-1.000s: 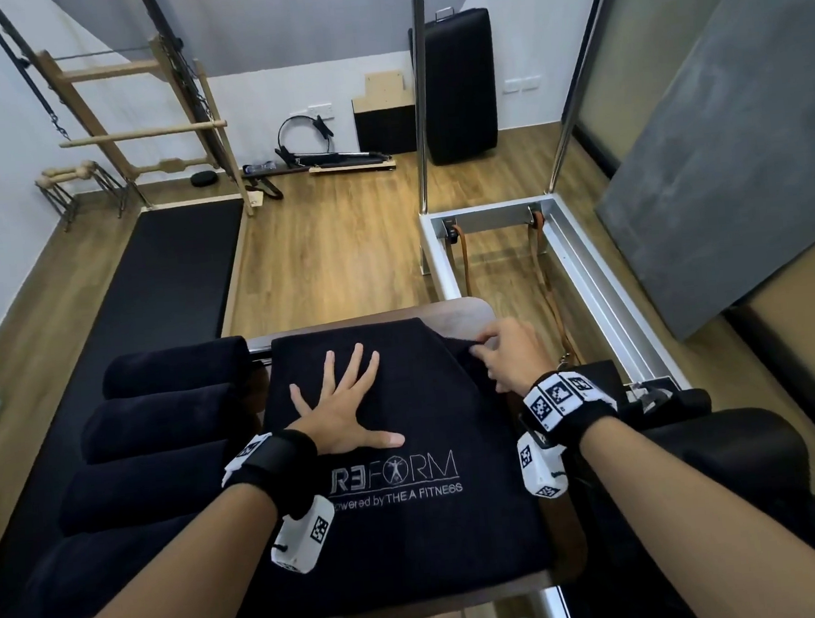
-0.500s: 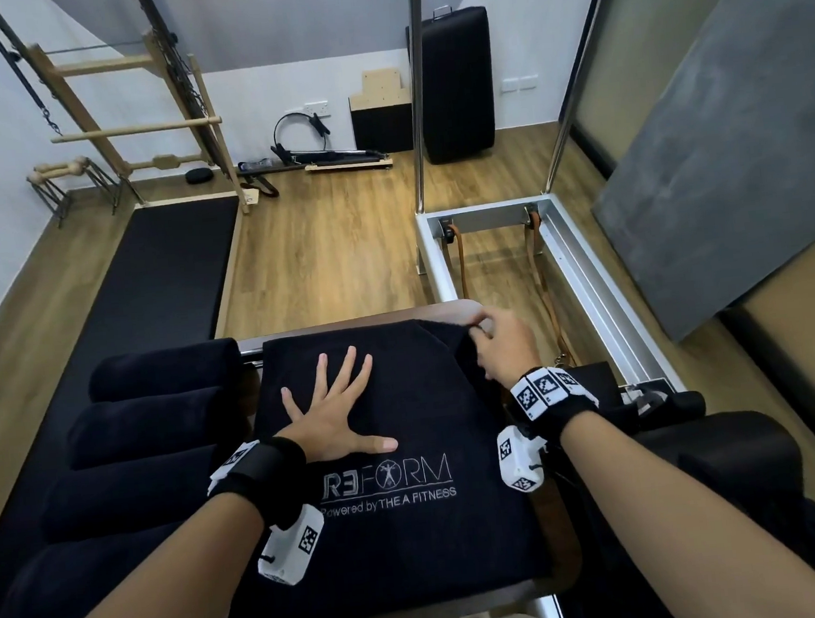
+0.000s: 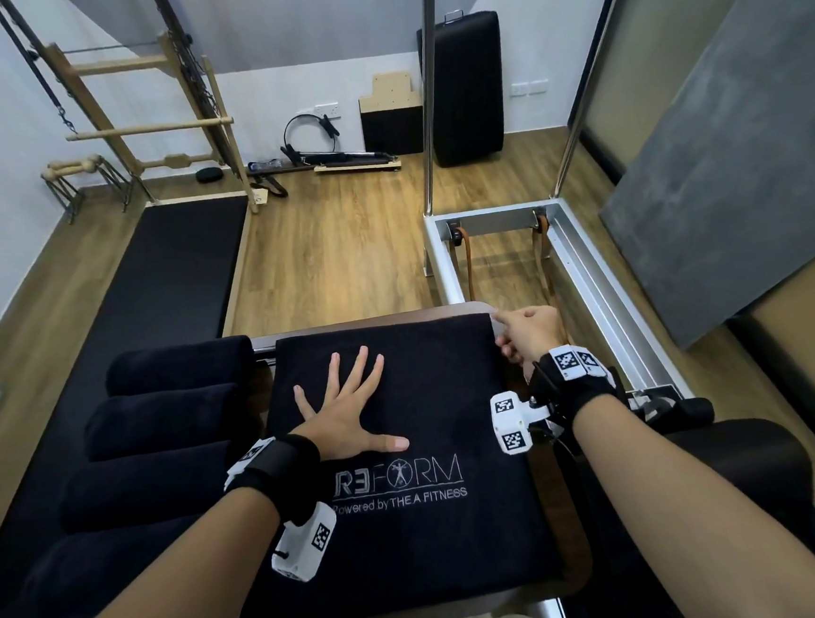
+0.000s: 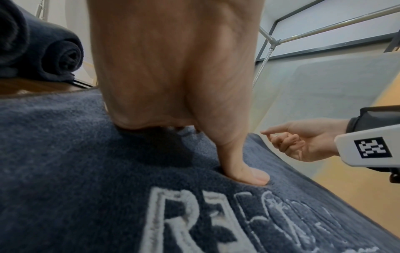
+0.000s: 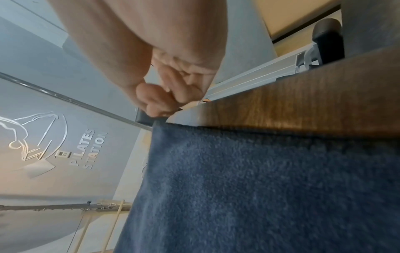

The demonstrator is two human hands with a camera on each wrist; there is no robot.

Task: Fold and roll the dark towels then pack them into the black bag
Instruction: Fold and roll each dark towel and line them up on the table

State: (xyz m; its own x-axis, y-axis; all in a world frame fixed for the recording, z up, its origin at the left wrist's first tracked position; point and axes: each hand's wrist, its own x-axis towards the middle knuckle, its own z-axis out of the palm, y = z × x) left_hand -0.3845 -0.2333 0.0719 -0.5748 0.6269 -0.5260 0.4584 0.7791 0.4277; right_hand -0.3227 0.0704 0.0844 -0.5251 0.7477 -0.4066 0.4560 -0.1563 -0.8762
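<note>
The left hand [image 3: 344,422] lay flat with fingers spread wide, pressing the middle of the folded dark towel [image 3: 415,530], thumb just above its white lettering. The right hand [image 3: 528,335] sat at the towel's far right corner, forefinger stretched out and the other fingers curled in; whether it pinched the cloth I could not tell. The towel rested on a wooden board [image 5: 303,102]. Rolled towels [image 3: 168,418] lay stacked just to its left.

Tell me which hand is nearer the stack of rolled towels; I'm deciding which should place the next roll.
Left. The left hand presses flat on the folded towel beside the rolled towels; the right hand is at the towel's far right corner.
</note>
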